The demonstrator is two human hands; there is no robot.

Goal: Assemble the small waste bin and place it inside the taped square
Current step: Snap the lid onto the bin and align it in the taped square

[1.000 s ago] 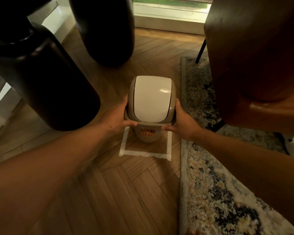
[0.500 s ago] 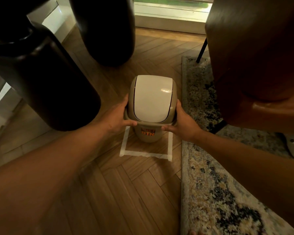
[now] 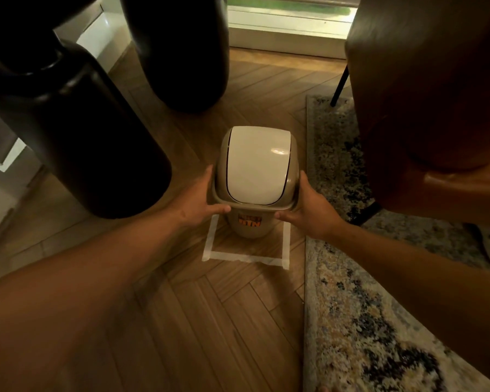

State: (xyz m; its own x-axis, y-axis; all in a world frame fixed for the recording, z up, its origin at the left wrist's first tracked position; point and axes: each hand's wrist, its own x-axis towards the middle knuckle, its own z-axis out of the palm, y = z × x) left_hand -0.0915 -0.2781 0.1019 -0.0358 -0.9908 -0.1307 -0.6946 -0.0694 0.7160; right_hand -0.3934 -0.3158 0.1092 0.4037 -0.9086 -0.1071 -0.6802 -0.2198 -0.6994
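Placement step: both hands, left [image 3: 200, 202] and right [image 3: 309, 212], gripping lid rim of assembled waste bin [image 3: 255, 176] at frame centre, base within taped square [image 3: 245, 257] (far edge hidden); next, probably release.

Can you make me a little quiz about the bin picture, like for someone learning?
1. True or false: both hands hold the small waste bin by its rim.
2. What colour is the swing lid?
3. On which side of the taped square does the rug lie: A left, B right?

Key: 1 true, with left hand and right hand on opposite sides. 2 white. 3 B.
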